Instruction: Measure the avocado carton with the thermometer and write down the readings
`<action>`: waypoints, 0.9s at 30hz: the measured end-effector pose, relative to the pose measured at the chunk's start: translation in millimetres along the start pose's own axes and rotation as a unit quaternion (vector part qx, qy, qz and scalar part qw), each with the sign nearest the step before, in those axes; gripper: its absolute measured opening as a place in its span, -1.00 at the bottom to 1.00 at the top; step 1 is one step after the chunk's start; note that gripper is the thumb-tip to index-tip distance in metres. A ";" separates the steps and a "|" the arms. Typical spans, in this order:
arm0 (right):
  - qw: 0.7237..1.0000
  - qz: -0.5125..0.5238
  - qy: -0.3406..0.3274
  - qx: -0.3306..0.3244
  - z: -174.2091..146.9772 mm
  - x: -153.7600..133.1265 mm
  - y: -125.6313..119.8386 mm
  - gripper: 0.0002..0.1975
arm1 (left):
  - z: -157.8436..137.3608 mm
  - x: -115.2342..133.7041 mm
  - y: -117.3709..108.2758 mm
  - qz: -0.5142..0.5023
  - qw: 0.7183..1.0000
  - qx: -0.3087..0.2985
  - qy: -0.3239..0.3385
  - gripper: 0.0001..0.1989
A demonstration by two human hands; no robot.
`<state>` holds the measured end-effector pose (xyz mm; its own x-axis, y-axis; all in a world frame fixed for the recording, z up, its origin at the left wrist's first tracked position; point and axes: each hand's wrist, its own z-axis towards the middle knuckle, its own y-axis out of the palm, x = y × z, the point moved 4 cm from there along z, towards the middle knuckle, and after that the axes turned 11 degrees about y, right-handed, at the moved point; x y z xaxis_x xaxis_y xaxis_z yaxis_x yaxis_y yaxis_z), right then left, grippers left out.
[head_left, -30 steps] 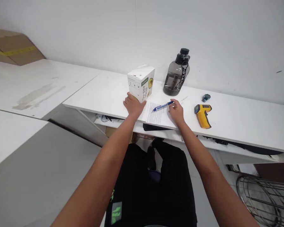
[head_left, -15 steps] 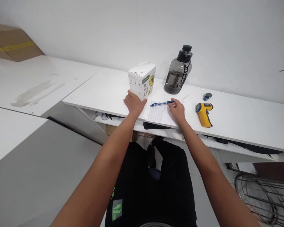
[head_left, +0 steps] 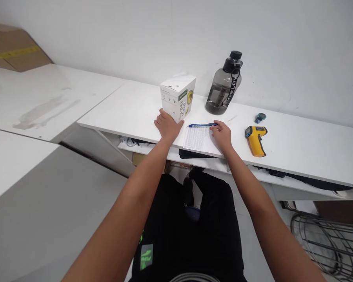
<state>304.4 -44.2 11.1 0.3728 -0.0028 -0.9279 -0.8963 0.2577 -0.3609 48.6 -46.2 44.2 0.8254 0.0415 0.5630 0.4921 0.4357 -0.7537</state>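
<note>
My left hand (head_left: pixel 168 127) is wrapped round the lower front corner of a white box (head_left: pixel 171 102) printed "Super Meal" with avocado pictures, fingers on its left face and thumb on the right. The box stands upright on the white desk (head_left: pixel 129 111). Between the fingers of my right hand (head_left: pixel 222 137) is the right end of a blue pen (head_left: pixel 200 125). The pen lies nearly level across the top of a sheet of paper (head_left: pixel 196 139) covered in handwriting. My right hand rests over the sheet's right part and hides it.
Behind the sheet stands a large dark water bottle (head_left: pixel 219 92). To the right are a yellow infrared thermometer (head_left: pixel 255 143) and a small blue watch-like object (head_left: pixel 260 117). A cardboard box (head_left: pixel 17 47) sits far left. A wire basket (head_left: pixel 320 239) is at lower right, under the desk.
The pen has turned slightly, from slanting to almost level, still in my right hand. My left hand stays on the box. The view has shifted a little.
</note>
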 end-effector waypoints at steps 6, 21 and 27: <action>1.000 0.012 0.015 -0.006 -3.9 -5.9 0.5 -0.60 | 0.2 -0.6 0.2 -0.010 1.000 -0.005 0.004 0.05; 1.000 0.012 0.025 -0.014 -6.2 -9.6 0.2 -0.70 | 0.6 -1.3 1.3 -0.006 1.000 0.001 0.005 0.06; 0.983 -0.017 -0.171 0.066 -58.9 -62.6 -11.0 -0.71 | 1.4 -1.5 1.8 -0.009 1.000 0.002 0.004 0.06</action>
<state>276.7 -103.7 67.7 0.4815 0.3052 -0.8216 -0.8510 0.3868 -0.3551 47.8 -44.2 42.4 0.8185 0.0263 0.5740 0.5061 0.4401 -0.7418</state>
